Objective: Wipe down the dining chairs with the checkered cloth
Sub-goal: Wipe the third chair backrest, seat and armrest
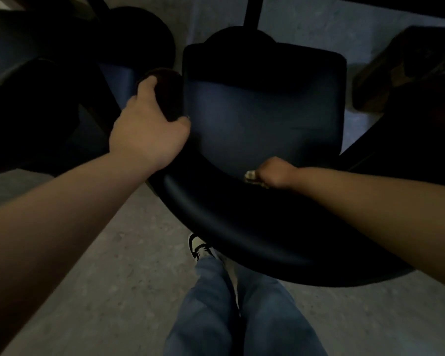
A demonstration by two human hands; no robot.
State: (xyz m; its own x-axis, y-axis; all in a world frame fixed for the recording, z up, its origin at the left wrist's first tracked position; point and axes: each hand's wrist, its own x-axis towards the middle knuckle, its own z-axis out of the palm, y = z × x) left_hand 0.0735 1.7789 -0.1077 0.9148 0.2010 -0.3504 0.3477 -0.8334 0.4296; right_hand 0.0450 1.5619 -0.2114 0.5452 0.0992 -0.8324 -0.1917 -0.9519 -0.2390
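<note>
Right hand (276, 173) has a closed grip on the bunched-up checkered cloth (252, 176), looks pale in the dim light, against the dark chair (262, 119) where seat meets backrest, left hand (149, 127) gripping the chair's armrest.

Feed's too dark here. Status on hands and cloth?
Left hand grips chair side. Right hand holds checkered cloth on backrest top. Nothing in the way.
</note>
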